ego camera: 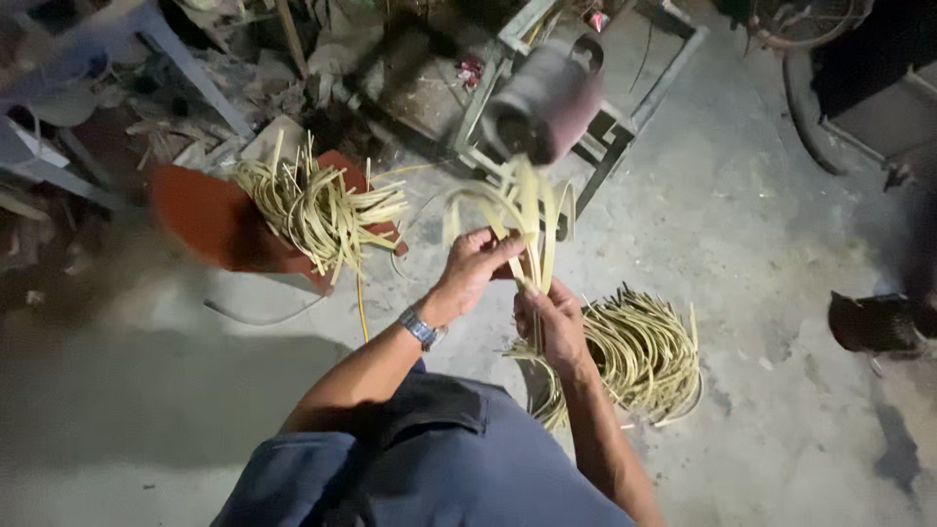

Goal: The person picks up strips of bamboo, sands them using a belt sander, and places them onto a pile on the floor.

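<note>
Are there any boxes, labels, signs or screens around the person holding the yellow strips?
None that can be made out: no package, label, sign or screen shows.
Wristwatch: on the left wrist, silvery band, its face too small to tell.
Left hand and right hand: both grip a bundle of pale yellow strips, which bear no label.

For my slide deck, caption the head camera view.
Both hands, left hand and right hand, grip pale cane strips before a sanding drum.
</note>
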